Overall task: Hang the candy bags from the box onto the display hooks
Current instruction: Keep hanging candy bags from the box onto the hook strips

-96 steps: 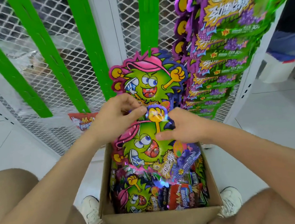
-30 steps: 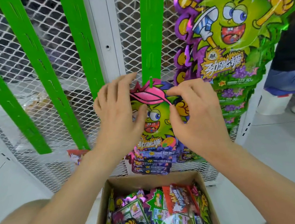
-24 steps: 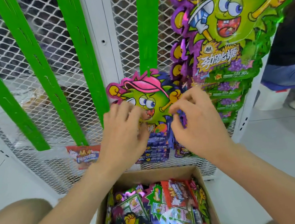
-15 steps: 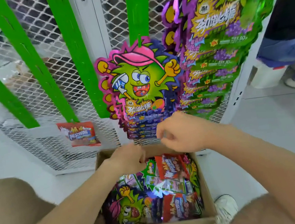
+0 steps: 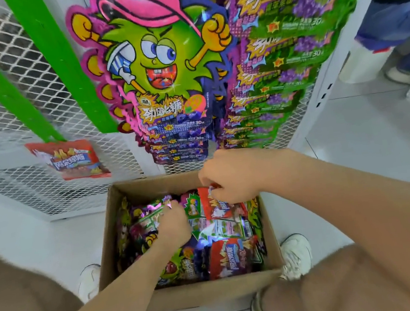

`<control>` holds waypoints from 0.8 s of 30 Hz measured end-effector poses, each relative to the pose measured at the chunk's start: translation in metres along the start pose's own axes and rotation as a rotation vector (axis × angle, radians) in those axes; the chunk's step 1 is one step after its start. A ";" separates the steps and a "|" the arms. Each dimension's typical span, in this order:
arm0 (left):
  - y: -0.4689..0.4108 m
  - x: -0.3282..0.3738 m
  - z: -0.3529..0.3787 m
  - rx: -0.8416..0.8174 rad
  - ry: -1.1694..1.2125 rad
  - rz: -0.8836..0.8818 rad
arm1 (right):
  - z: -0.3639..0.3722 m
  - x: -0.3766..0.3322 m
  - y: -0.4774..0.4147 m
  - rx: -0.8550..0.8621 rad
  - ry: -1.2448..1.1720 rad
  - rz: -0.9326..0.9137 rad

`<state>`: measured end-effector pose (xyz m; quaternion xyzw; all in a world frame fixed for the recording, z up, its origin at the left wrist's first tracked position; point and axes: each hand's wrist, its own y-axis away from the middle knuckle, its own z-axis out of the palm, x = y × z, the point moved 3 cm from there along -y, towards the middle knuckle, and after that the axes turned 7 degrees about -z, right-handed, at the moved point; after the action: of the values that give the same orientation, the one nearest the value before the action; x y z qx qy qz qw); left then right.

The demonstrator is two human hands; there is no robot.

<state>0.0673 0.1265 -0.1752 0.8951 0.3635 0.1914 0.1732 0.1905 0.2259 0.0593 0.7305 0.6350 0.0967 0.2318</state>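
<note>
- The grip of our right hand (image 5: 230, 178) is clamped on a red candy bag (image 5: 218, 209) in the box (image 5: 190, 296); we should lift it by its top edge alone.
- Our left hand (image 5: 174, 226) lies among the bags (image 5: 223, 230); we cannot tell its grip.

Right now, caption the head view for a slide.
Right hand pinches a red bag; left hand reaches among bags in the cardboard box.

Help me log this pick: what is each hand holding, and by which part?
The right hand pinches a red bag by its top edge. The left hand lies on a purple bag; a grip cannot be told.
</note>
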 end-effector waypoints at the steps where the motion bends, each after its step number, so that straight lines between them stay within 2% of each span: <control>1: -0.003 -0.002 0.001 0.009 0.062 -0.028 | -0.001 -0.001 -0.001 0.005 -0.001 -0.001; 6: -0.015 -0.014 -0.006 -0.098 0.334 -0.198 | -0.002 -0.005 0.001 0.021 -0.025 0.005; 11: 0.013 -0.001 -0.062 -0.247 0.910 -0.362 | 0.002 -0.005 0.001 -0.015 -0.068 0.030; 13: 0.032 0.009 -0.094 -0.318 1.110 -0.345 | 0.001 -0.009 0.002 -0.018 -0.103 0.020; 16: 0.063 0.026 -0.139 -0.332 1.237 -0.266 | -0.003 -0.017 -0.002 0.094 -0.244 -0.015; 19: 0.091 0.035 -0.184 -0.240 1.368 -0.192 | -0.017 -0.018 -0.001 0.265 -0.347 -0.017; 21: 0.109 0.036 -0.216 -0.134 1.337 -0.117 | -0.034 -0.013 0.006 0.380 -0.452 0.016; 22: 0.116 0.033 -0.232 -0.009 1.227 -0.083 | -0.043 -0.009 0.013 0.444 -0.506 0.036; 24: 0.126 0.027 -0.262 0.310 0.848 0.029 | -0.058 -0.004 0.024 0.567 -0.608 0.042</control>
<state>0.0363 0.1058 0.1143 0.7580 0.4140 0.4870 -0.1300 0.1852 0.2327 0.1217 0.7736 0.5241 -0.2974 0.1961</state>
